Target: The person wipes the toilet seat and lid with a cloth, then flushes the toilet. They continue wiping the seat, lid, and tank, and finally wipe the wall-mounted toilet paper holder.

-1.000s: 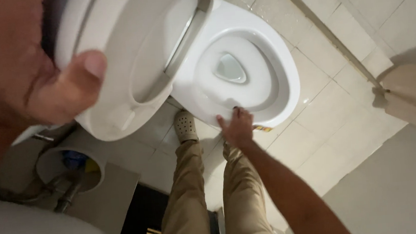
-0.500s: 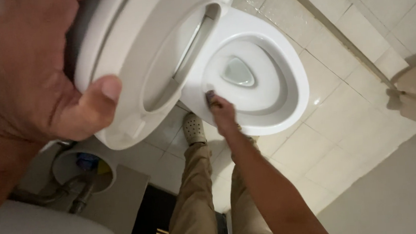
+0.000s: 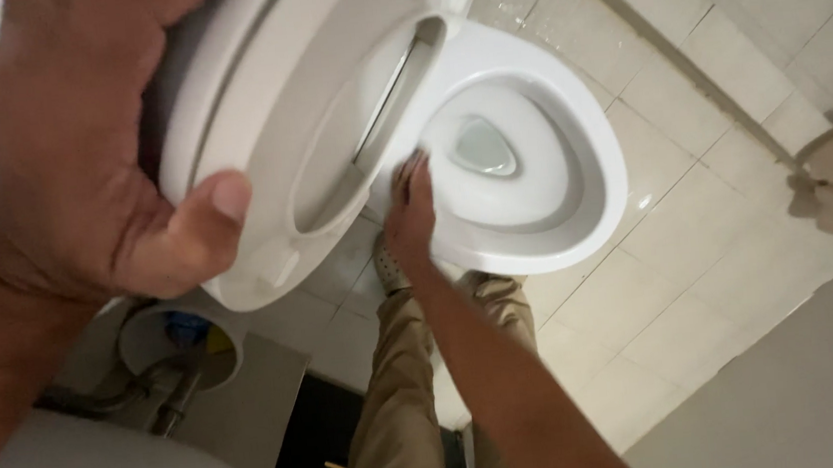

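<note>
Head view: left hand [image 3: 79, 163] masking raised toilet seat's [image 3: 278, 146] upper edge.

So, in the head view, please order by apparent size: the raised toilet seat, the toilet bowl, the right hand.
1. raised toilet seat, though nearness to the camera enlarges it
2. toilet bowl
3. right hand

1. The left hand [image 3: 79, 163] grips the raised seat [image 3: 268, 147], thumb pressed on its underside and fingers behind it.
2. The right hand [image 3: 412, 209] lies on the near rim of the bowl [image 3: 578, 240], fingers reaching just inside (nothing can be made out in the hand).
3. Water [image 3: 484, 148] sits at the bottom of the bowl.
4. Below are tan trousers [image 3: 401, 406] and a shoe [image 3: 386, 267] on the tiled floor [image 3: 690, 140].
5. A bin [image 3: 180, 340] stands to the lower left.
</note>
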